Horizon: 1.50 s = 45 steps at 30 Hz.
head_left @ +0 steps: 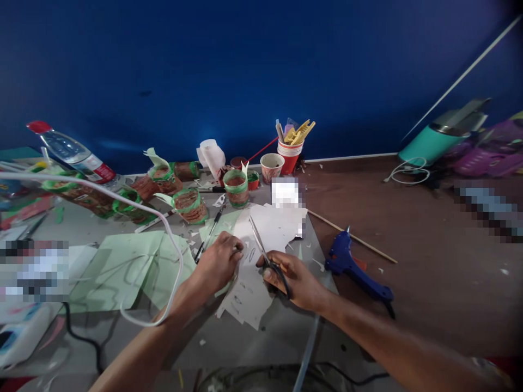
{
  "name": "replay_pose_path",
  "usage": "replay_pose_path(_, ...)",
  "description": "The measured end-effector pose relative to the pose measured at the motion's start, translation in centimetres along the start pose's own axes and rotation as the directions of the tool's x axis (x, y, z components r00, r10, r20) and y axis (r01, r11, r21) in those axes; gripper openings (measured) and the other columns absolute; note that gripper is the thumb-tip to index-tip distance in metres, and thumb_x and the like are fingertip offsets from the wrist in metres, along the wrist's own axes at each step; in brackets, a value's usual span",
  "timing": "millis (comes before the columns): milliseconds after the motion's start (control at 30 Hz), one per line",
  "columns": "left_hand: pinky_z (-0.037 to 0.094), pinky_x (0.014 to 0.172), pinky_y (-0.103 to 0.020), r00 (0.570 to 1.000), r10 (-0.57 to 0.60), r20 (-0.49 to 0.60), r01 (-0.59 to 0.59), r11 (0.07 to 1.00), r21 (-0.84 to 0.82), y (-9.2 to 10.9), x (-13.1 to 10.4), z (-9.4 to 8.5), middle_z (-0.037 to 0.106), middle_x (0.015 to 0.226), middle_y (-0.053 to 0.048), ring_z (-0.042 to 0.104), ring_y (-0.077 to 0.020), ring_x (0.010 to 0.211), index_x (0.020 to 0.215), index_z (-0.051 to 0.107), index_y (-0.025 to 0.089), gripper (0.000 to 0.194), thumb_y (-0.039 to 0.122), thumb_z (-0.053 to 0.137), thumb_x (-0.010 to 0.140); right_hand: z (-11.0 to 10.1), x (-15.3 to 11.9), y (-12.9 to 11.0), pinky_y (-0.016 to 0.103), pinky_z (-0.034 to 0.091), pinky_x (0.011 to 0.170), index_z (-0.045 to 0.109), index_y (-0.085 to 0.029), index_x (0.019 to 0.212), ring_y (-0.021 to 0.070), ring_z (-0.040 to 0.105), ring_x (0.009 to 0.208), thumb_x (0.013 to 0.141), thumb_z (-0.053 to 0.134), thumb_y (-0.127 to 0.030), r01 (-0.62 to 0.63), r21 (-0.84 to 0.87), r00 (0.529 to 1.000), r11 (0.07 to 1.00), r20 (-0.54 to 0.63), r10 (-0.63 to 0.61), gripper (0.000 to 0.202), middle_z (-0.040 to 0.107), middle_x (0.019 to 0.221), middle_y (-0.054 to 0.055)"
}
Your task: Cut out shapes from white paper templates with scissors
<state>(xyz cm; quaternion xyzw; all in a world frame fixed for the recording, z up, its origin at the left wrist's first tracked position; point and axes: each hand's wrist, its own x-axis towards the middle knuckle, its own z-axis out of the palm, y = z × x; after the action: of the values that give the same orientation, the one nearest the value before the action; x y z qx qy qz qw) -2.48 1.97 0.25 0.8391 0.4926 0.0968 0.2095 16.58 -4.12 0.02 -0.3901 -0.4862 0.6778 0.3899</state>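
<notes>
Red-capped bottle (75, 153) opposite turquoise container (432, 140).

Scissors (260, 241) with black handles and slim silvery blades are held over white paper (253, 305), tips pointing forward and slightly left. The paper lies on the surface (183, 345), irregularly edged, bearing small dark outlines, some eye-shaped.

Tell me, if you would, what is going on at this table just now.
A person is working with both hands over white paper bearing small drawn marks. The right hand holds scissors, blades pointing away from the person. The left hand has its fingers curled; whether they grip anything is too small to tell. A blue glue gun lies to the right, and a brown-and-green cup stands beyond the hands.
</notes>
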Motion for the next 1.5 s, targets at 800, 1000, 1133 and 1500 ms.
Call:
replay_pose_path(800,0.046,0.085,-0.034,0.993,0.099,-0.059,-0.099,0.995,-0.002,0.1,0.3,1.9,0.05,0.107,-0.009,0.055,-0.0204,0.096,0.107,0.052,0.018,0.025,0.019,0.044,0.083,0.0,0.2,-0.6,0.021,0.03,0.047,0.049,-0.016,0.085,0.0057,0.033,0.047,0.068,0.063,-0.061,-0.005,0.031,0.999,1.0,-0.049,0.006,0.05,0.039,0.055,-0.008)
replay_pose_path(1000,0.046,0.083,-0.034,0.996,0.06,-0.068,-0.06,0.998,0.0,0.3,0.2,2.1,0.054,0.097,-0.008,0.057,-0.0207,0.092,0.094,0.053,0.018,0.015,0.017,0.044,0.082,0.0,0.2,-0.7,0.021,0.03,0.047,0.048,-0.017,0.082,0.0058,0.033,0.048,0.069,0.063,-0.06,-0.018,0.045,0.998,0.999,-0.057,0.02,0.047,0.038,0.055,-0.008)
replay_pose_path(1133,0.048,0.079,-0.035,0.99,0.037,-0.137,-0.036,0.999,0.007,0.3,0.0,2.2,0.051,0.105,-0.01,0.057,-0.0216,0.091,0.105,0.049,0.017,0.024,0.019,0.045,0.082,0.0,0.2,-0.9,0.021,0.03,0.048,0.047,-0.017,0.083,0.0057,0.032,0.048,0.069,0.064,-0.059,-0.035,0.073,0.998,0.997,-0.053,0.039,0.048,0.039,0.055,-0.008)
replay_pose_path(1500,0.05,0.076,-0.034,0.99,0.094,-0.109,-0.095,0.995,0.002,-0.1,0.2,2.4,0.051,0.099,-0.009,0.058,-0.0197,0.086,0.095,0.052,0.02,0.016,0.018,0.041,0.084,0.2,0.1,-0.8,0.021,0.027,0.047,0.048,-0.017,0.084,0.006,0.032,0.048,0.064,0.069,-0.056,-0.063,0.04,0.996,0.997,-0.067,0.066,0.049,0.039,0.055,-0.008)
